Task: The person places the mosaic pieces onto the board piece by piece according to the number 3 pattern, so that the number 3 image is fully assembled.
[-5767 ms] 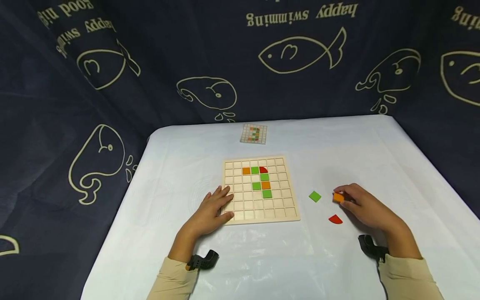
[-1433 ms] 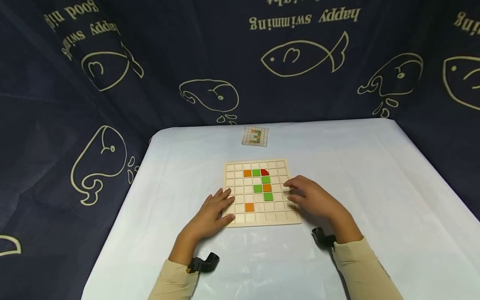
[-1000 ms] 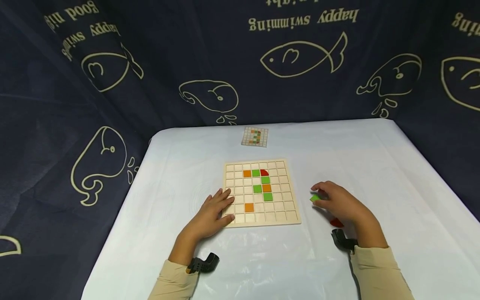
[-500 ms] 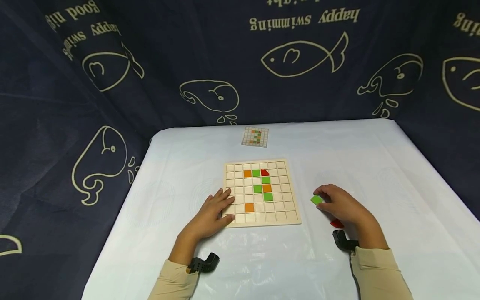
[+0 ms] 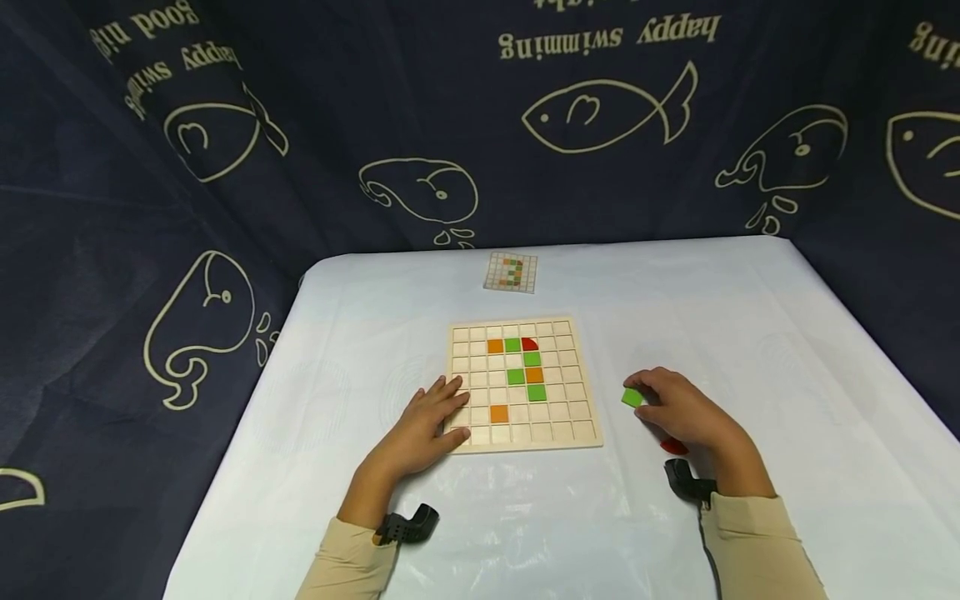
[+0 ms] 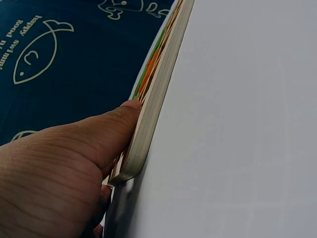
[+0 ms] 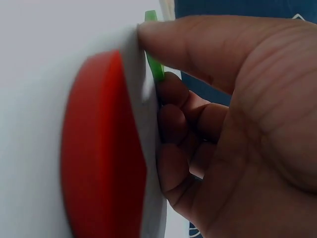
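Note:
A wooden grid board (image 5: 558, 412) lies mid-table, with several green and orange square tiles and one red quarter-round tile (image 5: 529, 343) in its cells. A lone orange tile (image 5: 498, 414) sits nearer the front. My left hand (image 5: 422, 429) rests spread on the board's left side, its thumb over the edge in the left wrist view. To the right of the board, my right hand (image 5: 690, 414) pinches a green square tile (image 5: 632, 397) between thumb and index finger, close over the table. Another red quarter-round tile (image 7: 106, 148) lies beneath that hand, partly hidden in the head view.
Behind the board lies a small pattern card (image 5: 511, 272) printed with a grid of coloured cells. White cloth (image 5: 360, 333) covers the table, and a dark curtain (image 5: 315, 108) with fish drawings hangs beyond its far edge.
The orange tile went from my right hand to the board's front part. My right hand then moved back right and took hold of the green tile, which has turned slightly. My left hand stayed put.

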A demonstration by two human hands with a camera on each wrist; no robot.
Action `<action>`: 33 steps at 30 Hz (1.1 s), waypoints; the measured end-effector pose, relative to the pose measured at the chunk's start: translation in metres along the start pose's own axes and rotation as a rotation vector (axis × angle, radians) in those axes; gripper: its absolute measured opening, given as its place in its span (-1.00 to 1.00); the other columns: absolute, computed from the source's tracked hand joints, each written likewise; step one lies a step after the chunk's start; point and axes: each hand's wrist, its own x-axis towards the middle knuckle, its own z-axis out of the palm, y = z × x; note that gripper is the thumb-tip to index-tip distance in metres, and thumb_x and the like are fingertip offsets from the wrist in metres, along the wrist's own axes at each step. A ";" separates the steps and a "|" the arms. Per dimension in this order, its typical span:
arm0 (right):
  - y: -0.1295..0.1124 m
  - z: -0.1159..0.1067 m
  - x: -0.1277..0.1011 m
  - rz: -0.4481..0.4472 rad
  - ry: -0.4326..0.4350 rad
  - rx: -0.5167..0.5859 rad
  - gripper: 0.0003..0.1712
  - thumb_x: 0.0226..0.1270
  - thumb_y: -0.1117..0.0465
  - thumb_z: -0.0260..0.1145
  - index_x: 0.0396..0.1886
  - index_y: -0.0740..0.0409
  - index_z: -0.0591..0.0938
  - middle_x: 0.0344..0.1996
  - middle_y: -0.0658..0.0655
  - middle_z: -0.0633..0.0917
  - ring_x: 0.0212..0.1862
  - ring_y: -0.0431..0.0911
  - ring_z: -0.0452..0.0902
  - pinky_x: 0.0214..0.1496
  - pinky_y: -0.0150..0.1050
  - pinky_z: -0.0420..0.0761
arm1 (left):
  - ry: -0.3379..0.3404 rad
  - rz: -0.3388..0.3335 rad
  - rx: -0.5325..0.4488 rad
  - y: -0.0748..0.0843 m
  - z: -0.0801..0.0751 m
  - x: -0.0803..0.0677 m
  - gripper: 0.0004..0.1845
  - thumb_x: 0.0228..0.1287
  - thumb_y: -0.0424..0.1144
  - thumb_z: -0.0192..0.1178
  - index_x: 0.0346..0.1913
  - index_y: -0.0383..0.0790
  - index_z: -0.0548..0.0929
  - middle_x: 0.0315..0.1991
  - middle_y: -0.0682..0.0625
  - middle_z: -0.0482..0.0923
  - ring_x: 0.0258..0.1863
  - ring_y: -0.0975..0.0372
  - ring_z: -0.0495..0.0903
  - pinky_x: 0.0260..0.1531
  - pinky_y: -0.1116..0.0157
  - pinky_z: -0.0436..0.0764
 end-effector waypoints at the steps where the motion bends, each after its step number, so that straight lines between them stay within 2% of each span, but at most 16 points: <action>1: 0.000 0.001 0.000 -0.003 0.001 -0.008 -0.63 0.26 0.39 0.31 0.08 0.28 0.60 -0.05 0.20 0.61 -0.03 0.07 0.46 -0.01 0.01 0.46 | 0.001 -0.001 -0.001 0.000 0.000 0.000 -0.36 0.38 -0.07 0.25 0.42 -0.28 0.41 0.52 -0.14 0.14 0.53 -0.07 -0.03 0.42 -0.19 -0.07; 12: -0.003 0.003 0.002 -0.001 0.004 -0.031 -0.68 0.29 0.43 0.26 0.04 0.26 0.61 -0.09 0.17 0.61 -0.01 0.09 0.45 0.01 0.05 0.46 | -0.013 -0.017 -0.010 0.000 -0.001 -0.001 -0.36 0.39 -0.05 0.24 0.43 -0.26 0.41 0.53 -0.10 0.12 0.54 -0.03 -0.04 0.43 -0.16 -0.10; 20: -0.006 0.002 0.002 -0.036 0.018 0.028 -0.70 0.31 0.45 0.27 0.04 0.27 0.61 -0.08 0.17 0.61 0.00 0.08 0.50 0.08 0.10 0.48 | -0.005 -0.002 -0.013 0.001 -0.001 -0.001 -0.37 0.39 -0.06 0.24 0.42 -0.27 0.41 0.52 -0.12 0.13 0.53 -0.05 -0.04 0.43 -0.18 -0.10; 27: -0.016 0.003 0.005 -0.047 0.017 0.058 -0.67 0.32 0.42 0.30 0.06 0.18 0.62 -0.12 0.08 0.59 -0.08 -0.01 0.47 0.03 0.02 0.48 | -0.007 0.003 -0.014 0.001 -0.001 0.000 -0.36 0.39 -0.07 0.24 0.43 -0.28 0.41 0.52 -0.14 0.13 0.53 -0.06 -0.04 0.42 -0.18 -0.08; 33: -0.028 0.006 0.010 -0.088 0.005 0.044 -0.65 0.29 0.43 0.29 0.06 0.16 0.62 -0.09 0.05 0.59 -0.03 -0.01 0.48 0.11 0.05 0.47 | -0.008 -0.002 -0.016 0.003 -0.002 0.000 -0.37 0.39 -0.07 0.25 0.42 -0.27 0.41 0.52 -0.13 0.14 0.53 -0.05 -0.05 0.42 -0.18 -0.09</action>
